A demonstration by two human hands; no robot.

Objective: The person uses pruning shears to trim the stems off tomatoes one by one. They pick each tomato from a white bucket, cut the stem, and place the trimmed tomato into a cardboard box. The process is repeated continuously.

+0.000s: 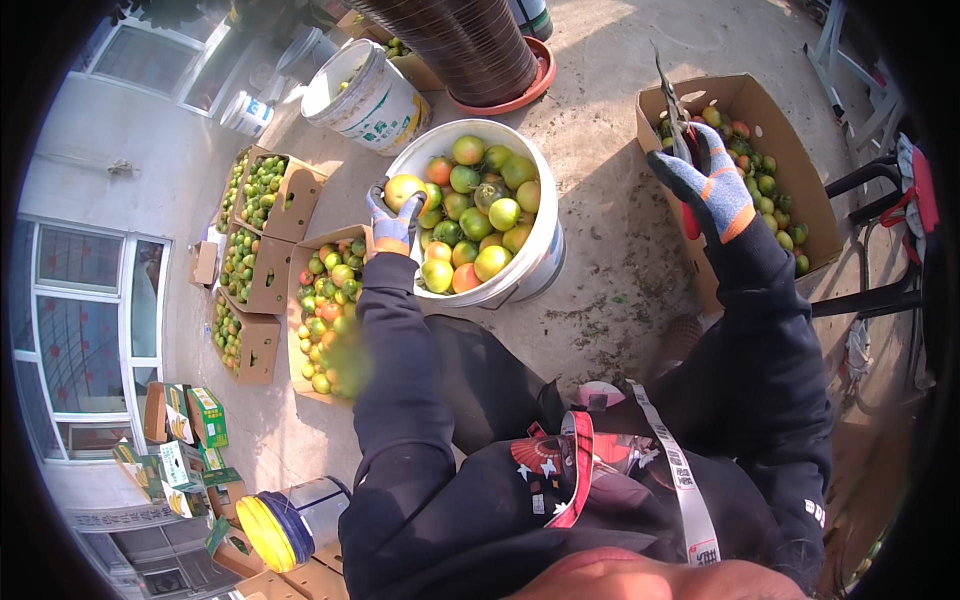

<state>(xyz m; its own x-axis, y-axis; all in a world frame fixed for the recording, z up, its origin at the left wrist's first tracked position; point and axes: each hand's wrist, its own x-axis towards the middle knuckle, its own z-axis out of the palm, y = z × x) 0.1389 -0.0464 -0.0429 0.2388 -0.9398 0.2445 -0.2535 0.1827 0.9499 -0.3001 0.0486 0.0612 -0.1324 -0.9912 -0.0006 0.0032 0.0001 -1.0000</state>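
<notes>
My left hand (393,217), in a grey and black glove with orange trim, grips a yellow-orange tomato (404,193) at the left rim of a white plastic bucket (551,225). Green, yellow and reddish tomatoes (475,223) fill the bucket. My right hand (709,180), gloved alike, holds red-handled pruning shears (679,135) over the near-left side of a cardboard box (806,180) of tomatoes at the right. The fingers partly hide the shears' handles; whether the blades are closed I cannot tell.
A cardboard box (296,277) of tomatoes stands left of the bucket, with several more boxes (279,274) beyond. Another white bucket (367,97) and a stack of brown pots (472,45) stand ahead. A yellow-lidded bucket (266,531) is lower left; a black metal frame (870,300) is at right.
</notes>
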